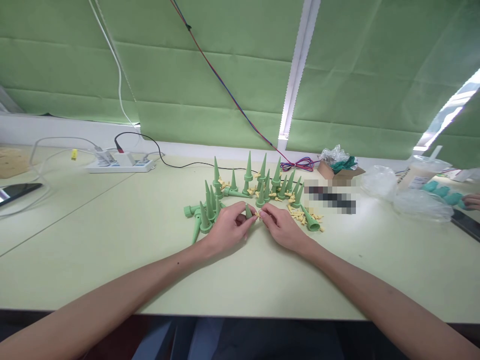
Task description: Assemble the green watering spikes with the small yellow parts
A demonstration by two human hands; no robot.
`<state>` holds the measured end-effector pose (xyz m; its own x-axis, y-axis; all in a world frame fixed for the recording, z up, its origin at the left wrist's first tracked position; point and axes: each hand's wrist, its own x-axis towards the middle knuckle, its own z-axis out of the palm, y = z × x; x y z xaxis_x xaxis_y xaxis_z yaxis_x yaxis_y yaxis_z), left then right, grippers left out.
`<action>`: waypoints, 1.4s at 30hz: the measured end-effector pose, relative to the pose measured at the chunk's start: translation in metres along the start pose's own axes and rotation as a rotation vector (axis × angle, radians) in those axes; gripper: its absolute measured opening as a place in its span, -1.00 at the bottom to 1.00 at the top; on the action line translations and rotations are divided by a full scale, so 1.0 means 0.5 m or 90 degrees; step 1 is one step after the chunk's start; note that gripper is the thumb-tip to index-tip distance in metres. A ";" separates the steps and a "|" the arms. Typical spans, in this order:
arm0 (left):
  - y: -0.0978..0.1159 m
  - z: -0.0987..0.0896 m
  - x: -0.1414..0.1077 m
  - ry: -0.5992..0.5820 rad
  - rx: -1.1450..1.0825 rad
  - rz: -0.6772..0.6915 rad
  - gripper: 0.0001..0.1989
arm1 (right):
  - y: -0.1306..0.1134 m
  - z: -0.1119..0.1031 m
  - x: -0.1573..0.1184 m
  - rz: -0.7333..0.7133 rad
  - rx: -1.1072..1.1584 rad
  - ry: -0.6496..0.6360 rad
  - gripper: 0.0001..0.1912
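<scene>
My left hand (228, 229) is closed on a green plastic cone spike (248, 212), its tip showing above the fingers. Between my two hands is a small yellow plastic piece (257, 214), pinched by the fingertips of my right hand (282, 228). Fingers hide most of both parts, and I cannot tell whether they are joined. Beyond my hands many green cone spikes (249, 167) stand point up. On the right, loose small yellow pieces (298, 216) lie beside a green cone (310, 220) on its side. More green cones (204, 220) sit close to my left wrist.
A white power strip (138, 166) with cables lies at the back left, with a phone (18, 192) at the left edge. On the right are a small cardboard box (341, 176), plastic bags (422, 205), a drink cup (422, 172) and another person's hand (471, 201).
</scene>
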<state>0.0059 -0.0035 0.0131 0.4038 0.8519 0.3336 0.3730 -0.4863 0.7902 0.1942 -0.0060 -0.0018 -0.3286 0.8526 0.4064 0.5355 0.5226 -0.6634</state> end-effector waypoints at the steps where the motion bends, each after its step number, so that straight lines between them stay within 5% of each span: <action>1: -0.002 0.000 0.000 -0.002 0.007 0.008 -0.80 | 0.000 0.000 0.000 -0.001 0.001 0.000 -0.75; 21: -0.030 0.002 0.001 0.059 0.157 0.305 -0.84 | -0.007 -0.003 0.000 -0.031 0.030 0.010 -0.79; 42: -0.032 -0.001 -0.001 0.049 0.200 0.326 -0.80 | -0.006 -0.003 -0.001 -0.044 0.019 0.014 -0.78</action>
<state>-0.0005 0.0038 0.0005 0.5400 0.4996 0.6773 0.3798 -0.8628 0.3336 0.1939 -0.0082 0.0010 -0.3461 0.8144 0.4658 0.4888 0.5803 -0.6514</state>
